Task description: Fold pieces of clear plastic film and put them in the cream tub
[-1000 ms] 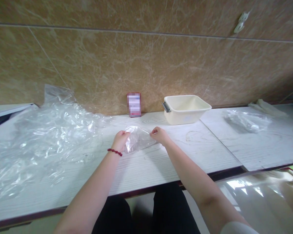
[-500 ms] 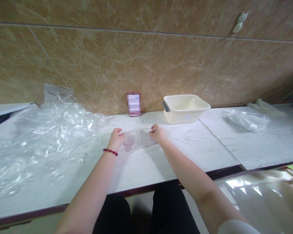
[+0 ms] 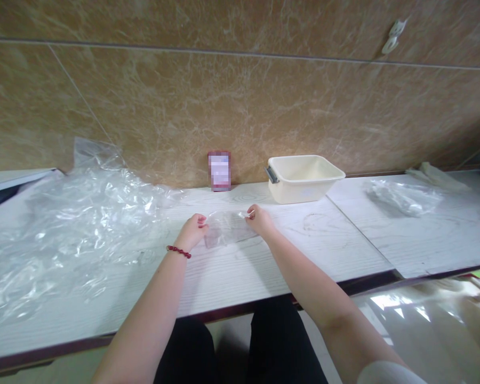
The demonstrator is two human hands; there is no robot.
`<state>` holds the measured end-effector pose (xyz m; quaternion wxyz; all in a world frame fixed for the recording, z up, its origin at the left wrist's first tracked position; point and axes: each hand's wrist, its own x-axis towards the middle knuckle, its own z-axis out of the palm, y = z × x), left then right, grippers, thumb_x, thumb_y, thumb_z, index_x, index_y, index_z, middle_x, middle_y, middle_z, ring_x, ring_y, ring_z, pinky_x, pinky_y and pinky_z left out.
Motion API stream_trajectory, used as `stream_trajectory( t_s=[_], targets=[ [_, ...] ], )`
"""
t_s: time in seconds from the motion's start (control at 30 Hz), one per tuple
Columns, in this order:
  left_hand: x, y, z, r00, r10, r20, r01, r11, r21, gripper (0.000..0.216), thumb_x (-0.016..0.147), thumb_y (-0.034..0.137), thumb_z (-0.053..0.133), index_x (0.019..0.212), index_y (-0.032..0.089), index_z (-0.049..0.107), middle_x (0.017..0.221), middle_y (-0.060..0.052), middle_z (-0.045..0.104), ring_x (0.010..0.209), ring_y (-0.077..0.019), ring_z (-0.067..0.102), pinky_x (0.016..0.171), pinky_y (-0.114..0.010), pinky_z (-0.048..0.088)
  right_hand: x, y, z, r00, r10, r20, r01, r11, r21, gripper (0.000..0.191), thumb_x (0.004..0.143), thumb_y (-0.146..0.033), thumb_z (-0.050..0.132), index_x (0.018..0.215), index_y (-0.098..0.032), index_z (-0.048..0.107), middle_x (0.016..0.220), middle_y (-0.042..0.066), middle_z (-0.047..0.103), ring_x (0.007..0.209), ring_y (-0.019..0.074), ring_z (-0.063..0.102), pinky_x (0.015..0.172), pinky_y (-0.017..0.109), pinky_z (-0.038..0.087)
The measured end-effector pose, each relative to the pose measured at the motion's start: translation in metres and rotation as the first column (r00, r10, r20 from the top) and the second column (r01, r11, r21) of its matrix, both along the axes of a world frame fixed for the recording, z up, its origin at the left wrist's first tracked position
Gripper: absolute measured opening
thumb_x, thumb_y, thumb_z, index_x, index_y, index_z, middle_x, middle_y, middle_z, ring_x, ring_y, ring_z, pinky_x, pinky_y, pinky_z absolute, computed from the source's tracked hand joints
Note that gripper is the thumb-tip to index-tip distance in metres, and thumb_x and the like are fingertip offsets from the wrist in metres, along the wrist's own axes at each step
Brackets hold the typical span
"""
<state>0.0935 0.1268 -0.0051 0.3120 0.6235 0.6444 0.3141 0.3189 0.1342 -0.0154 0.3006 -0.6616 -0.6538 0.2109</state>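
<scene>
Between my hands a clear plastic bag [image 3: 229, 228] is stretched just over the table. My left hand [image 3: 194, 230], with a red bead bracelet [image 3: 178, 251] at the wrist, pinches the bag's left edge. My right hand [image 3: 260, 220] pinches its upper right corner between thumb and fingers. Left of my hands spreads a large heap of crumpled clear plastic bags [image 3: 92, 213].
A cream plastic tub [image 3: 304, 189] with a grey handle stands against the marbled wall. Left of it a phone-like object [image 3: 220, 172] with a blurred face leans upright. Farther right on the white table [image 3: 232, 288] lies another clear plastic bundle [image 3: 408, 198].
The fingers of my left hand have closed in on the bag's left edge, and that hand has shifted slightly right. My right hand has hardly moved.
</scene>
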Motion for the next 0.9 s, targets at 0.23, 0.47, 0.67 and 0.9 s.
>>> stream_trajectory(
  t_s=[0.23,0.47,0.67,0.9],
  targets=[
    [0.007,-0.013,0.012,0.985,-0.086,-0.151,0.074,0.994,-0.085,0.035,0.059,0.022,0.058,0.092,0.014,0.049,0.091,-0.007,0.051,0.068,-0.0125,0.054,0.061,-0.023,0.043,0.005,-0.003,0.002,0.999,-0.006,0.039,0.007,1.000,-0.026,0.020,0.065,-0.025,0.056,0.081,-0.021,0.047,0.063,-0.004,0.056,0.060,0.0087,0.051,0.055,0.018,0.034],
    [0.010,-0.020,0.022,0.941,-0.181,-0.285,0.149,0.980,-0.130,0.031,0.060,0.023,0.058,0.089,0.014,0.051,0.088,-0.006,0.053,0.075,-0.0145,0.054,0.064,-0.023,0.042,0.008,-0.008,0.007,0.997,-0.013,0.075,0.017,0.999,-0.042,0.018,0.065,-0.024,0.056,0.081,-0.022,0.049,0.069,-0.004,0.059,0.063,0.0092,0.053,0.056,0.018,0.035],
    [0.011,-0.018,0.018,0.946,-0.124,-0.298,0.089,0.988,-0.130,0.032,0.066,0.028,0.054,0.094,0.014,0.049,0.091,-0.008,0.054,0.077,-0.0142,0.055,0.062,-0.021,0.042,0.004,-0.010,0.010,0.999,0.024,0.048,-0.022,0.999,-0.049,0.014,0.067,-0.017,0.052,0.081,-0.020,0.051,0.068,-0.002,0.060,0.063,0.0086,0.054,0.058,0.018,0.037],
    [0.015,-0.018,0.009,0.841,-0.093,-0.533,0.194,0.972,0.136,0.035,0.071,0.034,0.049,0.099,0.013,0.051,0.097,-0.011,0.052,0.087,-0.0183,0.053,0.082,-0.031,0.038,0.001,-0.004,0.006,0.999,0.018,0.035,-0.017,1.000,-0.016,0.020,0.065,-0.014,0.053,0.085,-0.019,0.050,0.068,-0.002,0.059,0.062,0.0085,0.053,0.059,0.018,0.038]
  ],
)
